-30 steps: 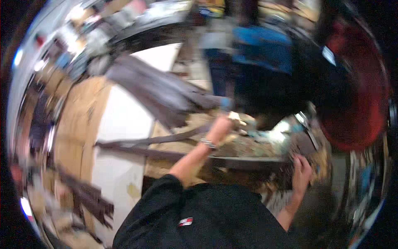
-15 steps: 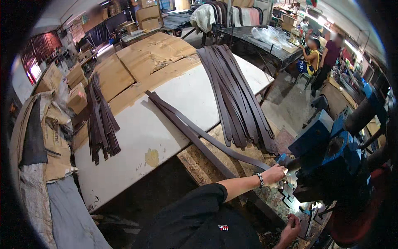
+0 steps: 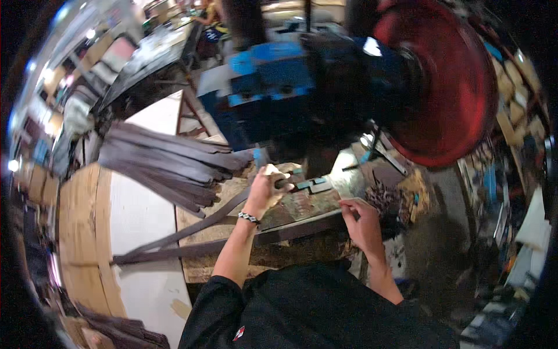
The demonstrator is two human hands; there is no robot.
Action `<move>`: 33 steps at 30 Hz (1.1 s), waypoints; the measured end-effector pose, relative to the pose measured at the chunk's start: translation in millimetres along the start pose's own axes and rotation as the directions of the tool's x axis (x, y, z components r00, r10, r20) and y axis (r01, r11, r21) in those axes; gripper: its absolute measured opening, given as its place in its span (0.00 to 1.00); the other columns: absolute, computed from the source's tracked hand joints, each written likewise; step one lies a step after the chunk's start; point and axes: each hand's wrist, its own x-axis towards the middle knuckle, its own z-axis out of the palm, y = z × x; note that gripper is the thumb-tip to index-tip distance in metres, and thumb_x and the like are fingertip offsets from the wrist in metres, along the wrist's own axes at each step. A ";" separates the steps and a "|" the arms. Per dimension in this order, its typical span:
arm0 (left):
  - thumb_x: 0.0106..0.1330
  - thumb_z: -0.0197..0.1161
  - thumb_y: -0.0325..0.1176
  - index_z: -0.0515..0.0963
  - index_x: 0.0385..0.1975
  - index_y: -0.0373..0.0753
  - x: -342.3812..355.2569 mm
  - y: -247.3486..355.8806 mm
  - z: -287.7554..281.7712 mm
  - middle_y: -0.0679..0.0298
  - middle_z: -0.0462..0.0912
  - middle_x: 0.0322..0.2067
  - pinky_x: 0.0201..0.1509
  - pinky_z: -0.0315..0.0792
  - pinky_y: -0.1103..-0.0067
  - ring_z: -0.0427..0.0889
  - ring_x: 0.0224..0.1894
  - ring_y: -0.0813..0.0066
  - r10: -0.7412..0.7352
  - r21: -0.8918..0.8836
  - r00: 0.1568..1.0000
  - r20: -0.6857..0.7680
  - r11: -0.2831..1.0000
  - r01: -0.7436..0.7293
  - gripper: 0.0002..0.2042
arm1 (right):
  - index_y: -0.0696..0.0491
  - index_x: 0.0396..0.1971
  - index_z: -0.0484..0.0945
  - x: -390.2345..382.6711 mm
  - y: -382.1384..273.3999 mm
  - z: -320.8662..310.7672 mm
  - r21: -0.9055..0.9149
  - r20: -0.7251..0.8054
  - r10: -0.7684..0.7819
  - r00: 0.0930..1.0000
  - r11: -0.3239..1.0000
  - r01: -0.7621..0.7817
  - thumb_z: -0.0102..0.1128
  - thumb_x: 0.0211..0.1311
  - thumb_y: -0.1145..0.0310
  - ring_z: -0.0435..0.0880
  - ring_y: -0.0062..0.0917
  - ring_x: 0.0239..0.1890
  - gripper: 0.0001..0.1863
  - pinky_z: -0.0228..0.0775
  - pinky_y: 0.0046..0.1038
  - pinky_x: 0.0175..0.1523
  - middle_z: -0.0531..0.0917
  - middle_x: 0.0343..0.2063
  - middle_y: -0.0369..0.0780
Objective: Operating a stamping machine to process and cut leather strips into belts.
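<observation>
My left hand [image 3: 266, 189], in a light partial glove with a patterned bracelet at the wrist, grips the end of a dark strip [image 3: 215, 216] beside small metal blocks [image 3: 317, 186] beneath the blue-and-black press [image 3: 270, 75]. My right hand [image 3: 360, 224] is closed near the front edge of the work surface, thumb and forefinger at a second dark strip [image 3: 290, 232]; what exactly lies between them is unclear. Both strips run left onto a white board [image 3: 139, 227]. A fanned bundle of grey-brown strips [image 3: 157, 160] lies behind them.
A red wheel [image 3: 456, 104] is on the press's right. Cardboard [image 3: 81, 232] covers the left board, another strip bundle [image 3: 125, 328] at lower left. A dark table [image 3: 136, 75] stands behind, with a seated person [image 3: 209, 17]. Piled offcuts [image 3: 517, 116] line the right.
Since half a second ago my view has turned right toward the press, bringing it to the upper middle. My left hand remains at the blocks; my right hand has moved up to the work surface's edge.
</observation>
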 end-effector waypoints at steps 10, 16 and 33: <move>0.55 0.78 0.41 0.85 0.38 0.32 5.1 12.6 -4.8 0.53 0.82 0.37 0.46 0.75 0.68 0.82 0.42 0.55 0.000 -0.010 0.999 0.052 1.000 0.000 0.19 | 0.50 0.61 0.76 46.1 26.9 37.7 -0.437 0.120 -0.156 0.980 0.879 0.193 0.63 0.66 0.52 0.65 0.51 0.70 0.28 0.56 0.50 0.72 0.68 0.67 0.53; 0.55 0.78 0.40 0.85 0.37 0.31 6.7 19.5 -9.3 0.52 0.82 0.35 0.46 0.74 0.69 0.81 0.40 0.56 -0.020 0.064 0.997 0.078 0.998 0.015 0.19 | 0.50 0.64 0.74 59.5 20.1 51.1 -0.533 0.215 -0.061 0.975 0.829 0.170 0.65 0.61 0.45 0.61 0.47 0.73 0.35 0.54 0.49 0.72 0.67 0.67 0.53; 0.56 0.78 0.44 0.86 0.39 0.32 6.7 30.3 -15.8 0.53 0.86 0.30 0.40 0.77 0.70 0.85 0.33 0.61 -0.101 0.128 0.990 0.101 0.988 0.088 0.21 | 0.60 0.24 0.81 63.7 39.3 -38.9 0.439 -0.126 0.171 0.977 0.893 -0.099 0.60 0.73 0.56 0.86 0.26 0.32 0.22 0.77 0.32 0.44 0.87 0.26 0.42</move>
